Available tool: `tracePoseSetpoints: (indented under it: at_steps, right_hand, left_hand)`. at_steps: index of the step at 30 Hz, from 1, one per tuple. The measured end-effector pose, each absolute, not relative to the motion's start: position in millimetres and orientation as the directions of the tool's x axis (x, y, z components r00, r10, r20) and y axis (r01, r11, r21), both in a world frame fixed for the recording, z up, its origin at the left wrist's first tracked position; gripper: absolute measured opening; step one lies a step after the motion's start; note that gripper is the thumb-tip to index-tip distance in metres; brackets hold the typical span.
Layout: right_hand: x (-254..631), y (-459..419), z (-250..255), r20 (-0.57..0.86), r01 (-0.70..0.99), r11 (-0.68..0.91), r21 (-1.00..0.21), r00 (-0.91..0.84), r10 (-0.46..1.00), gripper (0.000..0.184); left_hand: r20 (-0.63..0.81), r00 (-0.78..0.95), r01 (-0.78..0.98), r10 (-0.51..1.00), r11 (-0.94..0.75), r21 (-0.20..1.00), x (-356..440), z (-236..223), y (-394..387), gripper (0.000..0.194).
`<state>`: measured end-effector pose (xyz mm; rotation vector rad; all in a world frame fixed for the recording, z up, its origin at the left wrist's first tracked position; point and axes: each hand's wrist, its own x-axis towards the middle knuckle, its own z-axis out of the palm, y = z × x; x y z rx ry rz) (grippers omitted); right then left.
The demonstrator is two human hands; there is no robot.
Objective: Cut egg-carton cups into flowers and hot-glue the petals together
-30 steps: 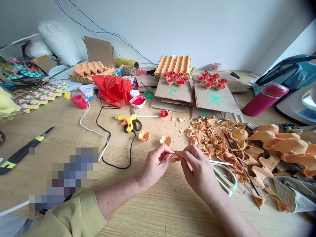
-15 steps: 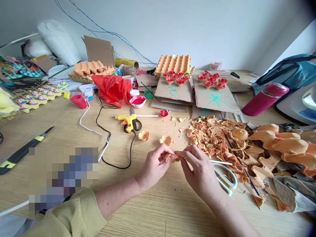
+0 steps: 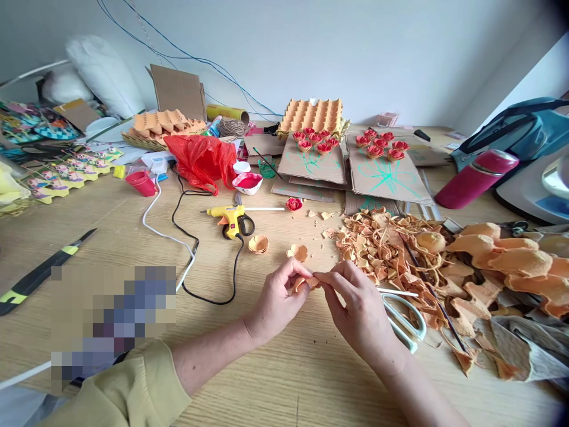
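Between my two hands is an orange egg-carton cup point(image 3: 304, 284) cut into petals, partly hidden by my fingers. My left hand point(image 3: 278, 302) pinches it from the left side. On the other side, the thumb and forefinger of my right hand point(image 3: 355, 305) close on its edge. Just beyond my fingertips lies another petalled cup point(image 3: 297, 253), with a small stack of such cups point(image 3: 258, 244) to its left. A pair of scissors point(image 3: 406, 320) with pale green handles rests beside my right hand, blades hidden.
A yellow glue gun point(image 3: 231, 220) with a black cord lies ahead, near a red paper rose point(image 3: 294, 204). Orange carton scraps point(image 3: 377, 243) pile up at the right. Red flowers stand on cardboard sheets point(image 3: 315, 166) behind. A utility knife point(image 3: 44, 273) lies at the left.
The petalled cup turns slightly between my fingers, which stay pinched in nearly the same place. Everything else keeps its position.
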<state>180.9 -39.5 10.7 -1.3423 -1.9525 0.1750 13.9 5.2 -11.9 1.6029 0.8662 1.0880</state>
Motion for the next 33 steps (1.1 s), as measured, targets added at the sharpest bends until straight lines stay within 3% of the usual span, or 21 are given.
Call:
tracePoseSetpoints:
  at_steps: [8,13,17,21,33]
  right_hand:
    - [180,-40,10,0.538,0.853,0.452,-0.262,-0.261,0.802,0.024]
    - [183,-38,7,0.465,0.828,0.383,-0.410,-0.172,0.868,0.018]
    - [184,-39,7,0.440,0.784,0.321,-0.531,-0.069,0.895,0.015]
    - [181,-41,9,0.334,0.696,0.260,-0.670,-0.030,0.942,0.017]
    - [177,-43,6,0.297,0.764,0.220,-0.607,-0.039,0.954,0.019]
  left_hand:
    - [0.181,0.367,0.028,0.913,-0.205,0.978,15,-12,7,0.009]
    - [0.155,0.408,0.175,0.900,-0.244,0.954,13,-5,10,0.011]
    - [0.186,0.421,0.177,0.888,-0.282,0.943,11,-3,11,0.021]
    - [0.133,0.395,0.157,0.909,-0.209,0.965,12,-6,11,0.019]
    - [0.159,0.429,0.095,0.889,-0.219,0.971,16,-12,7,0.020]
